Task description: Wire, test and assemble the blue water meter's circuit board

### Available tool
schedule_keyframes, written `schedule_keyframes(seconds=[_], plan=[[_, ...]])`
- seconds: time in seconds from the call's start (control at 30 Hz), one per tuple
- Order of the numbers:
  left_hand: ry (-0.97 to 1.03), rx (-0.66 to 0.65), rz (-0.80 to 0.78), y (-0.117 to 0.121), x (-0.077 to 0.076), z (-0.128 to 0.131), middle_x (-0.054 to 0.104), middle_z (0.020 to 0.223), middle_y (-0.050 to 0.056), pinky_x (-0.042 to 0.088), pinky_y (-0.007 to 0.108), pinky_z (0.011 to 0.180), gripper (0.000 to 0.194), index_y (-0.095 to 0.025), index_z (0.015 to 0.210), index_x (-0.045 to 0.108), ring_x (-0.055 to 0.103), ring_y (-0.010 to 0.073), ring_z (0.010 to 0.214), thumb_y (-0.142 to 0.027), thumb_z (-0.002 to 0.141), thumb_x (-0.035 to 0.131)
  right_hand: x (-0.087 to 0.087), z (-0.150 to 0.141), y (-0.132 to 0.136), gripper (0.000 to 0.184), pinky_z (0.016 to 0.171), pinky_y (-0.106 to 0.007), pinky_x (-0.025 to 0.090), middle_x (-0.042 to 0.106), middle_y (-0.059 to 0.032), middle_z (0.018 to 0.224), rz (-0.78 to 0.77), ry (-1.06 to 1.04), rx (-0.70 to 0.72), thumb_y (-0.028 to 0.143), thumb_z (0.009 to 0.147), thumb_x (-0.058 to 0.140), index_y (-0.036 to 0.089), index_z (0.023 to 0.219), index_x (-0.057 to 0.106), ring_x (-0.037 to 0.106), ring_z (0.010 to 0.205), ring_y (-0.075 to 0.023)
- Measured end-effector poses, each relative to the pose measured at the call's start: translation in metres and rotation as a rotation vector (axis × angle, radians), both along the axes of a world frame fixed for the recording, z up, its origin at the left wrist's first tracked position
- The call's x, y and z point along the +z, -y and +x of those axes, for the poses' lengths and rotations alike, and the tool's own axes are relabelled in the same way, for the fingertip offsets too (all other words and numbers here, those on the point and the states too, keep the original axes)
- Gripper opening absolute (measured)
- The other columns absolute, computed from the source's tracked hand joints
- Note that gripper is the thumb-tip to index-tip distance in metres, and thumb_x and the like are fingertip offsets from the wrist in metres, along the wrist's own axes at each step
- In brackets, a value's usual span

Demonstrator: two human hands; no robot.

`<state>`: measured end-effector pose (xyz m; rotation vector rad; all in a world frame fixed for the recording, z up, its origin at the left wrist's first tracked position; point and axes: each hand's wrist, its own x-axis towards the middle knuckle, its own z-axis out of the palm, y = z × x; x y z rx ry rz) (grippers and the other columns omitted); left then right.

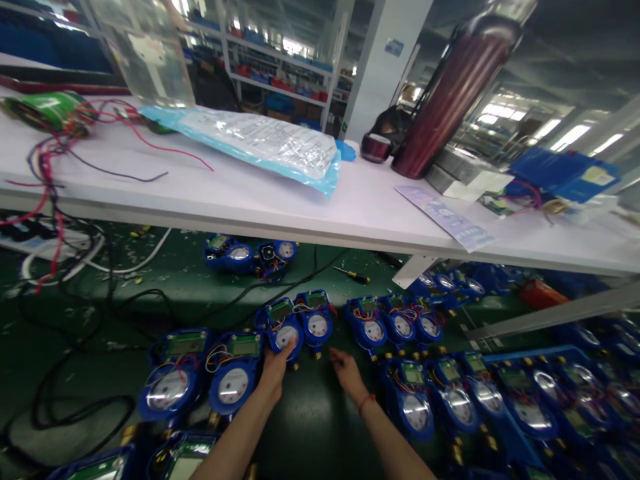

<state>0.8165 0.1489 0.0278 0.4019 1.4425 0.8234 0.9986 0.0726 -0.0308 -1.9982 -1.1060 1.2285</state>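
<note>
My left hand (pixel 276 367) grips the lower side of a blue water meter (pixel 287 335), its thumb lying on the round white dial. Just right of it stands another blue meter (pixel 317 326) with a green circuit board and loose coloured wires. My right hand (pixel 347 372) hovers apart from that meter, near its bottom brass fitting. Its fingers are loosely bent and apart, with nothing visible in them. Left of my hands sit two larger-looking meters (pixel 232 385) with displays and wires. Three meters (pixel 373 330) form a short row on the right.
A white shelf (pixel 370 207) crosses above the green bench, bearing a plastic packet (pixel 265 141), a dark red flask (pixel 457 90) and wired parts (pixel 50 110). A screwdriver (pixel 353 274) lies behind the meters. Black cables (pixel 65 360) run along the left. More meters crowd the right, near a blue tray (pixel 520 430).
</note>
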Motion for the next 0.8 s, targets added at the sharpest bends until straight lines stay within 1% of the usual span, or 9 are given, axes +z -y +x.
schedule_keyframes(seconds=[0.07, 0.2, 0.3, 0.37, 0.43, 0.53, 0.6, 0.7, 0.8], plan=[[0.003, 0.006, 0.001, 0.000, 0.003, 0.001, 0.050, 0.137, 0.010, 0.041, 0.055, 0.102, 0.047, -0.020, 0.131, 0.049, 0.050, 0.0294, 0.124, -0.027, 0.087, 0.064, 0.002, 0.016, -0.009, 0.021, 0.088, -0.041, 0.051, 0.061, -0.0075, 0.114, 0.006, 0.054, -0.080, 0.030, 0.092, 0.058, 0.014, 0.106, 0.061, 0.060, 0.102, -0.0199], [0.018, 0.012, -0.019, -0.001, 0.009, 0.003, 0.052, 0.136, 0.010, 0.044, 0.053, 0.100, 0.045, -0.020, 0.130, 0.050, 0.052, 0.0283, 0.121, -0.026, 0.087, 0.063, 0.010, 0.022, 0.011, 0.013, 0.083, -0.037, 0.052, 0.065, -0.0042, 0.097, -0.082, 0.067, -0.123, 0.028, 0.089, 0.063, 0.015, 0.090, 0.064, 0.062, 0.090, -0.0171], [0.039, 0.010, -0.050, -0.001, 0.011, 0.003, 0.053, 0.133, 0.010, 0.046, 0.053, 0.097, 0.046, -0.020, 0.131, 0.049, 0.054, 0.0280, 0.118, -0.026, 0.087, 0.063, 0.017, 0.017, 0.018, 0.012, 0.092, -0.042, 0.048, 0.063, -0.0061, 0.109, -0.042, 0.021, -0.169, 0.027, 0.088, 0.064, 0.015, 0.091, 0.064, 0.059, 0.104, -0.0201], [0.050, 0.005, -0.058, -0.001, 0.012, 0.003, 0.054, 0.132, 0.010, 0.047, 0.052, 0.096, 0.047, -0.020, 0.131, 0.049, 0.055, 0.0277, 0.116, -0.027, 0.087, 0.063, 0.023, 0.011, 0.004, 0.017, 0.100, -0.047, 0.043, 0.059, -0.0081, 0.122, 0.035, -0.051, -0.221, 0.029, 0.089, 0.062, 0.015, 0.098, 0.064, 0.053, 0.116, -0.0232], [0.050, -0.006, -0.061, -0.001, 0.012, 0.002, 0.054, 0.131, 0.010, 0.048, 0.052, 0.095, 0.046, -0.020, 0.130, 0.049, 0.056, 0.0275, 0.115, -0.027, 0.087, 0.063, 0.028, 0.002, -0.019, 0.026, 0.102, -0.049, 0.041, 0.056, -0.0094, 0.127, 0.095, -0.163, -0.287, 0.034, 0.092, 0.058, 0.015, 0.108, 0.062, 0.052, 0.119, -0.0243], [0.034, -0.037, -0.066, -0.002, 0.014, 0.001, 0.055, 0.130, 0.010, 0.049, 0.051, 0.093, 0.044, -0.019, 0.128, 0.051, 0.057, 0.0270, 0.113, -0.028, 0.087, 0.063, 0.034, -0.017, -0.052, 0.039, 0.096, -0.048, 0.046, 0.057, -0.0106, 0.126, 0.133, -0.356, -0.384, 0.043, 0.094, 0.052, 0.016, 0.121, 0.056, 0.057, 0.113, -0.0240], [0.021, -0.061, -0.061, -0.003, 0.014, 0.000, 0.056, 0.128, 0.010, 0.050, 0.050, 0.092, 0.044, -0.019, 0.129, 0.050, 0.057, 0.0267, 0.112, -0.030, 0.087, 0.063, 0.036, -0.027, -0.067, 0.037, 0.090, -0.045, 0.050, 0.060, -0.0098, 0.120, 0.132, -0.460, -0.421, 0.039, 0.093, 0.056, 0.015, 0.120, 0.056, 0.061, 0.105, -0.0221], [0.012, -0.092, -0.046, -0.002, 0.014, -0.002, 0.055, 0.128, 0.010, 0.051, 0.049, 0.091, 0.047, -0.020, 0.131, 0.048, 0.058, 0.0264, 0.111, -0.031, 0.088, 0.062, 0.035, -0.032, -0.077, 0.029, 0.083, -0.040, 0.054, 0.063, -0.0073, 0.108, 0.104, -0.544, -0.476, 0.032, 0.091, 0.060, 0.014, 0.113, 0.059, 0.063, 0.093, -0.0189], [0.013, -0.130, -0.039, 0.001, 0.014, -0.005, 0.055, 0.129, 0.011, 0.051, 0.050, 0.091, 0.048, -0.020, 0.132, 0.047, 0.058, 0.0265, 0.111, -0.031, 0.088, 0.062, 0.031, -0.027, -0.071, 0.025, 0.080, -0.038, 0.054, 0.063, -0.0063, 0.104, 0.090, -0.553, -0.545, 0.030, 0.091, 0.060, 0.013, 0.109, 0.059, 0.063, 0.091, -0.0180]])
